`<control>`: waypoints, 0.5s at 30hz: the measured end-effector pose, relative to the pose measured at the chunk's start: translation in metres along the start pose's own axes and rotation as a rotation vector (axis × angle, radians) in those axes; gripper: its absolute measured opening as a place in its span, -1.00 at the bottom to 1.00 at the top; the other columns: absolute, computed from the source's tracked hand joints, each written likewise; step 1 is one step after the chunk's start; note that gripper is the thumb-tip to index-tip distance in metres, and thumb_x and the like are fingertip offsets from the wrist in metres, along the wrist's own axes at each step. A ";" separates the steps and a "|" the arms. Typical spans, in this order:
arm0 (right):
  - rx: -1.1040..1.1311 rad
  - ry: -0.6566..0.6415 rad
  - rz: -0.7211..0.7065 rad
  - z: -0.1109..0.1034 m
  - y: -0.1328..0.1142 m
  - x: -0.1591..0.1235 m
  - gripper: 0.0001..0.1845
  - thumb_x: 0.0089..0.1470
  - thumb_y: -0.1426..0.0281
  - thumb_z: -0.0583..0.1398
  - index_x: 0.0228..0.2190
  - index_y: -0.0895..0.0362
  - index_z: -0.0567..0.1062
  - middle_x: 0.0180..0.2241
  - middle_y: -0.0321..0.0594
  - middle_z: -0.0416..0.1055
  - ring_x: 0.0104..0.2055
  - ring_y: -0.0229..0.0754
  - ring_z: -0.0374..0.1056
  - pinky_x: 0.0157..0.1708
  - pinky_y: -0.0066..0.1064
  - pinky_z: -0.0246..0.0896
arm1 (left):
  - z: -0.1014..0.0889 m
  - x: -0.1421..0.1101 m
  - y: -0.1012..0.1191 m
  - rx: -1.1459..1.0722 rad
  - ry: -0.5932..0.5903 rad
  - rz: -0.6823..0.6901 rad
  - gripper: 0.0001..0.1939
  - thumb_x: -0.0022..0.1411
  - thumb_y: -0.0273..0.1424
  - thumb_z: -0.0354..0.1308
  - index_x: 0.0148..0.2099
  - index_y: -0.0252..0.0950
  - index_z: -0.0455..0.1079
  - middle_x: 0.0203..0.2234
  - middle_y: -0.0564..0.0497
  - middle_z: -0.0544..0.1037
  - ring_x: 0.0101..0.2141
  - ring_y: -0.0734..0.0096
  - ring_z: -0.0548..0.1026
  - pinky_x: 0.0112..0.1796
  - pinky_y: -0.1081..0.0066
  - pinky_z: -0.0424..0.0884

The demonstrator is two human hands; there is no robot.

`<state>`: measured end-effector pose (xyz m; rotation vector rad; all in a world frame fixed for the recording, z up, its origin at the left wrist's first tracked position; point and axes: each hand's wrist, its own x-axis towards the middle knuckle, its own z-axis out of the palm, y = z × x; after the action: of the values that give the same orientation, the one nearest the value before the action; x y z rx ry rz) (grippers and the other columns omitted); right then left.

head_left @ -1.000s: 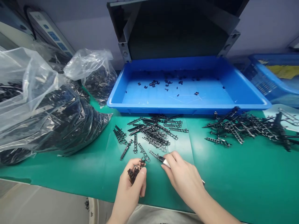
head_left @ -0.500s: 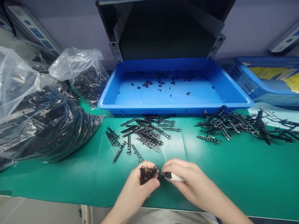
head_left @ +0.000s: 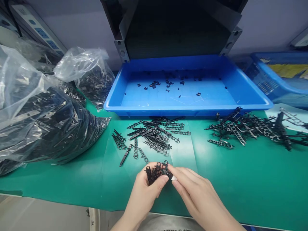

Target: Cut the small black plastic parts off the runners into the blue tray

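Observation:
My left hand (head_left: 146,189) is closed around a bundle of black plastic strips (head_left: 154,173), whose ringed ends stick up above the thumb. Against the right side of this bundle, my right hand (head_left: 192,189) has its fingers closed on a small white tool with a black end (head_left: 173,178). Most of that tool is hidden by the fingers, so its kind does not show. Just beyond the hands lies a loose pile of black ladder-like plastic strips (head_left: 156,138) on the green mat (head_left: 96,183).
A shallow blue tray (head_left: 187,110) holding small black bits stands at the back. Bags of black parts (head_left: 60,128) fill the left side. Tangled black plastic frames (head_left: 252,128) lie to the right, before a blue basket (head_left: 284,86). A dark panel (head_left: 178,32) overhangs the tray.
My right hand has moved left, bringing the tool against the bundle. One strip's ringed end now stands up between the hands. The camera view has shifted slightly.

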<state>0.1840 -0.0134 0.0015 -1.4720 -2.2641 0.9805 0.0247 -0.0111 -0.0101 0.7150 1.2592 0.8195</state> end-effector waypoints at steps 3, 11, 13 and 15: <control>-0.038 0.041 -0.039 0.002 -0.002 0.001 -0.60 0.20 0.40 -0.11 0.05 0.11 0.24 -0.22 -0.19 0.44 -0.26 -0.12 0.36 -0.45 -0.31 0.31 | 0.002 -0.002 0.002 -0.004 0.057 0.022 -0.76 -0.01 -0.29 0.21 -0.31 -0.33 0.37 -0.67 0.17 0.24 -0.67 0.61 0.10 -0.63 0.55 0.06; -0.064 0.110 -0.123 0.001 -0.002 0.000 -0.62 0.19 0.42 -0.09 0.00 0.18 0.30 -0.36 -0.17 0.47 -0.37 -0.14 0.35 -0.55 -0.39 0.23 | -0.002 -0.003 -0.002 0.026 0.012 0.025 -0.79 0.02 -0.30 0.18 -0.29 -0.30 0.36 -0.69 0.19 0.20 -0.67 0.59 0.09 -0.63 0.54 0.06; -0.059 0.111 -0.117 0.001 -0.003 0.001 -0.61 0.18 0.43 -0.09 0.00 0.17 0.31 -0.37 -0.16 0.47 -0.38 -0.13 0.35 -0.56 -0.39 0.23 | -0.004 -0.002 -0.005 0.074 0.002 0.034 -0.79 0.05 -0.29 0.16 -0.28 -0.30 0.35 -0.68 0.18 0.20 -0.68 0.60 0.06 -0.66 0.55 0.02; -0.038 0.113 -0.115 0.003 -0.004 0.001 -0.61 0.18 0.44 -0.09 0.01 0.13 0.30 -0.36 -0.18 0.47 -0.39 -0.14 0.35 -0.54 -0.39 0.24 | -0.004 -0.003 -0.008 0.092 0.025 0.052 -0.78 0.05 -0.26 0.16 -0.31 -0.31 0.35 -0.68 0.17 0.21 -0.68 0.60 0.07 -0.67 0.55 0.02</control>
<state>0.1787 -0.0148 0.0021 -1.3594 -2.2693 0.8041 0.0219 -0.0176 -0.0156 0.8167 1.3114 0.8194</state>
